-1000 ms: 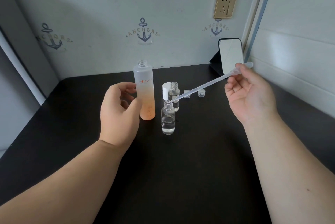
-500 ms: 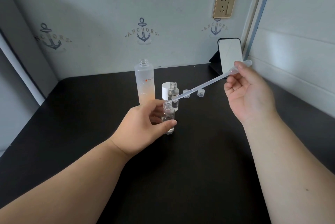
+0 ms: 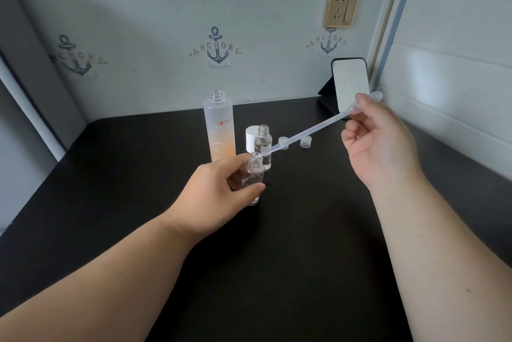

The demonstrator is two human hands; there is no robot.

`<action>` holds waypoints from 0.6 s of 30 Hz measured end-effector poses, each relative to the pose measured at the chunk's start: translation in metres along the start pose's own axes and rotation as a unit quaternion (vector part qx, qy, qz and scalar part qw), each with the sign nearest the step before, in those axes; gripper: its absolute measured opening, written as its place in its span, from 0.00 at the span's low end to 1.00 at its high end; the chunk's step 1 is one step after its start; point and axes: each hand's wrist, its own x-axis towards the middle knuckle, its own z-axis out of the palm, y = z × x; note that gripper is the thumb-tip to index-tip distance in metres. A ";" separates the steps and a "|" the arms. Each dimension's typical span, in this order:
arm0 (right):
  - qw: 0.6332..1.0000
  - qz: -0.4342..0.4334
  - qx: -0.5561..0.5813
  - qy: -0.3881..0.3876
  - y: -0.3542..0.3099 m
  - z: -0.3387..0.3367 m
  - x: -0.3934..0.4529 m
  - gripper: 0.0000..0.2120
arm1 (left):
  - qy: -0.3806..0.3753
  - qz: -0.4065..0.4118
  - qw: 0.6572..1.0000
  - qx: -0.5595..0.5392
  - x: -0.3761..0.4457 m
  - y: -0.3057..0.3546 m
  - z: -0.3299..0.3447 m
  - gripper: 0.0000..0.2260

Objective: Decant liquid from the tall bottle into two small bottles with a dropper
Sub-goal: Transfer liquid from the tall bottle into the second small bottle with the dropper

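Observation:
A tall frosted bottle, orange toward its base and uncapped, stands upright on the black table. In front of it my left hand grips a small clear bottle that stands on the table. My right hand pinches the bulb of a long clear plastic dropper, which slants down to the left. The dropper's tip sits in the mouth of the held bottle. A second small clear bottle, open and holding some liquid, stands just behind the held one.
A white cap stands behind the second small bottle. Two small clear caps lie further right. A small mirror leans in the back right corner. Walls close the table at the back and right.
My left hand left the tall bottle, moved right and took hold of the front small bottle. The dropper tip went down into that bottle's mouth. My right hand barely moved.

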 end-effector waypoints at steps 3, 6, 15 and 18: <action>1.000 0.002 0.004 0.005 0.000 -0.001 0.001 0.01 | -0.005 0.000 1.000 -0.003 0.001 0.000 0.000 0.14; 1.000 -0.001 0.007 0.009 0.001 -0.001 0.002 0.01 | -0.003 0.003 1.000 0.001 0.001 0.000 0.000 0.12; 1.000 -0.015 0.010 0.007 0.000 0.000 0.000 0.04 | 0.000 0.009 1.000 -0.003 -0.001 0.001 0.000 0.13; 1.000 -0.017 0.008 0.008 0.000 0.000 0.000 0.06 | -0.001 0.008 1.000 -0.003 0.000 0.001 0.000 0.14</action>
